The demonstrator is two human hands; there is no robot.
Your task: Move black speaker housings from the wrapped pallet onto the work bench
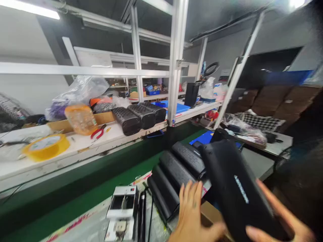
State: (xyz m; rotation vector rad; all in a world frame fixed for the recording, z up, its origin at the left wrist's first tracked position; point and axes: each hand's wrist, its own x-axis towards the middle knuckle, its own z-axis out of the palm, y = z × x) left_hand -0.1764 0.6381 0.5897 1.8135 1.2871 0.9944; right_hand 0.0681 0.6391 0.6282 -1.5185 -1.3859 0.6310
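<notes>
In the head view my right hand (285,215) grips a long black plastic case (233,181) with white lettering, thumb on the near face and fingers along its far side. The case stands tilted at the right. My left hand (190,213) is open, its fingers stretched out over the near end of a row of similar black cases (174,168). Whether the fingertips touch them I cannot tell. Below the held case, part of a cardboard box (210,213) shows between my hands. A white-and-black bench device (123,205) sits left of the row.
Across the green belt (101,191) runs a white shelf with yellow tape (46,147), red-handled pliers (98,132), an orange-wrapped bundle (80,119) and perforated black cases (141,117). A metal upright (175,60) rises beyond. A side table (277,144) stands at the right.
</notes>
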